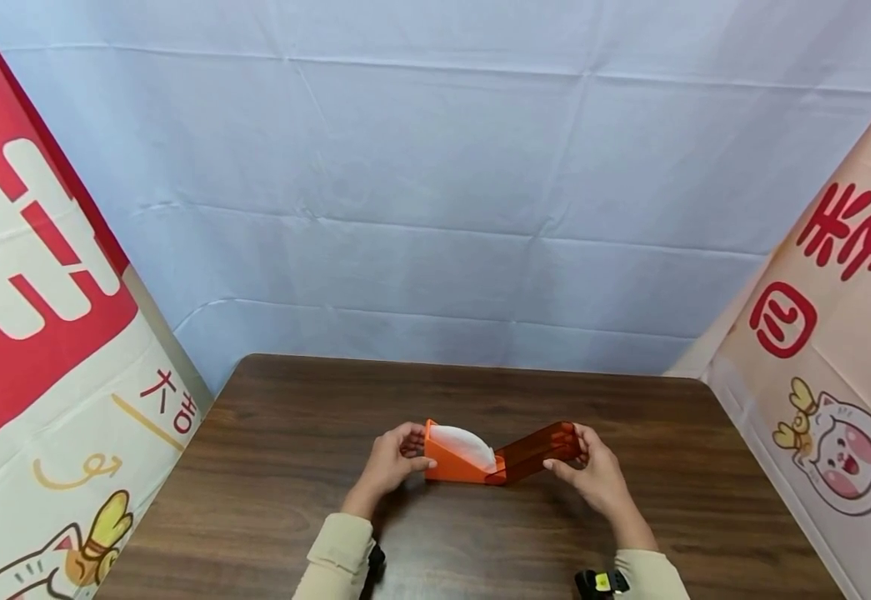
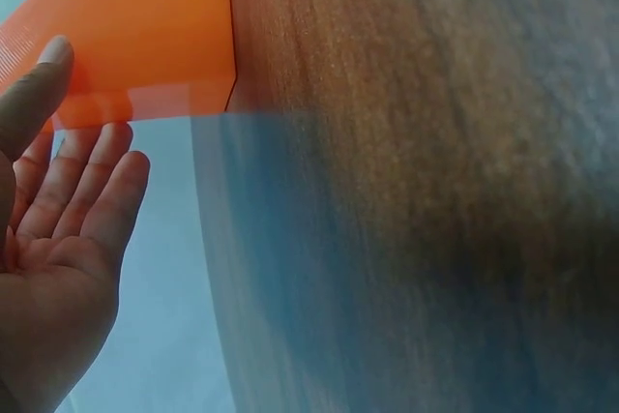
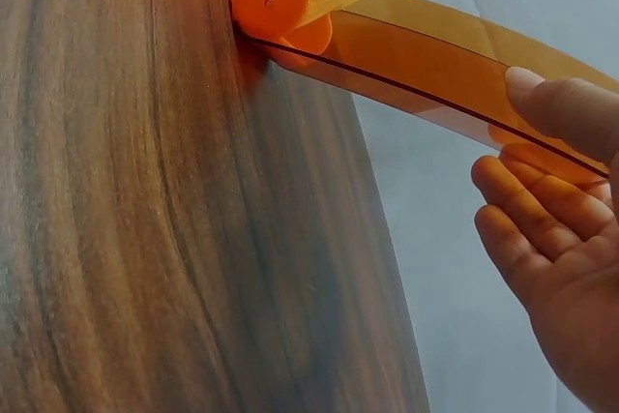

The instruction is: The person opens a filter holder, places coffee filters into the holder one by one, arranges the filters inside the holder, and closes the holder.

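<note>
An orange plastic box (image 1: 453, 465) with a slanted top stands on the table, its hinged see-through lid (image 1: 531, 452) swung open to the right. White contents with a rounded upper edge (image 1: 465, 440) show inside the box. My left hand (image 1: 393, 460) holds the box's tall left end, thumb on the near side and fingers behind, also visible in the left wrist view. With the thumb and fingers of my right hand (image 1: 593, 473), I pinch the free end of the lid. In the right wrist view, a round hinge (image 3: 271, 3) joins lid and box.
The brown wood-grain table (image 1: 270, 467) reaches back to a pale blue cloth (image 1: 420, 208). Printed cloths hang at the left (image 1: 37, 358) and right (image 1: 818, 375) sides. Dark straps with small devices (image 1: 602, 582) sit at the wrists.
</note>
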{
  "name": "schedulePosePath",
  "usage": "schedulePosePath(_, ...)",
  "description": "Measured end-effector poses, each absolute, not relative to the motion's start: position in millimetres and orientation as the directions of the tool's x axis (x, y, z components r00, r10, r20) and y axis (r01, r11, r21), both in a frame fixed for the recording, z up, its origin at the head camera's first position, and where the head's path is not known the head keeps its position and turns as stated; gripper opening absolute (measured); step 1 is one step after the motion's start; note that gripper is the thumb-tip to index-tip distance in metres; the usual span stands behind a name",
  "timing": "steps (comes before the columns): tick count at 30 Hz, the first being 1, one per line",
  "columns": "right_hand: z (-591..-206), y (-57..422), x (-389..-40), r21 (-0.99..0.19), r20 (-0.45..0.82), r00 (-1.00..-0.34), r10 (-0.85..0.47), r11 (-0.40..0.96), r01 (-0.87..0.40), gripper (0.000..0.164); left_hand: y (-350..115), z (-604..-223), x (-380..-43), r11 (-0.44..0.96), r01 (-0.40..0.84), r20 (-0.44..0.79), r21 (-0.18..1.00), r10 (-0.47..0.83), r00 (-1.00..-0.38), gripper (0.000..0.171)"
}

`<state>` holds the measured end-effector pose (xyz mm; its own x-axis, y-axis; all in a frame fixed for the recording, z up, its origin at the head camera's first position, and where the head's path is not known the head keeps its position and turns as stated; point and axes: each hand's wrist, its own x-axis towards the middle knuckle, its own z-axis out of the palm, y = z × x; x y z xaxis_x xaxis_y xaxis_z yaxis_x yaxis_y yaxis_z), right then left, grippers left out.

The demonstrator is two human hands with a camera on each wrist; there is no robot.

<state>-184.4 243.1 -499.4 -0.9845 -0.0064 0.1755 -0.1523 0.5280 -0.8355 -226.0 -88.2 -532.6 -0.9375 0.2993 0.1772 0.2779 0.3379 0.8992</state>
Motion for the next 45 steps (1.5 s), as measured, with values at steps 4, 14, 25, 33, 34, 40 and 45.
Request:
schedulePosePath(4,-501,241,-185,-0.888,0.165,-0.986,-0.034,0.430,-0.163,0.052,-87,-532,-226,0.352,0.260,0.157,0.899,0.295,-0.943,0.036)
schedulePosePath(14,-505,227,-187,-0.977,0.129,-0.989,-0.068,0.160,-0.139,0.047,-85,-534,-224,0.331,0.246,0.141,0.911,0.311,-0.940,0.035)
schedulePosePath(25,-508,220,-192,-0.981,0.131,-0.986,-0.101,0.128,-0.143,0.046,-86,-531,-225,0.340,0.228,0.119,0.912,0.312,-0.943,0.034)
schedulePosePath(33,-515,213,-196,-0.986,0.142,-0.985,-0.102,0.075,-0.150,0.045,-88,-533,-228,0.319,0.226,0.119,0.921,0.322,-0.939,0.036)
schedulePosePath(34,-516,212,-196,-0.987,0.138,-0.985,-0.101,0.068,-0.145,0.044,-88,-533,-228,0.320,0.227,0.119,0.920,0.324,-0.938,0.036)
schedulePosePath(40,-521,205,-196,-0.992,0.111,-0.989,-0.100,0.044,-0.116,0.044,-90,-531,-229,0.331,0.219,0.105,0.918,0.332,-0.937,0.036)
schedulePosePath(45,-527,199,-198,-0.991,0.126,-0.986,-0.108,0.028,-0.130,0.043,-92,-532,-231,0.328,0.217,0.100,0.919,0.339,-0.935,0.037)
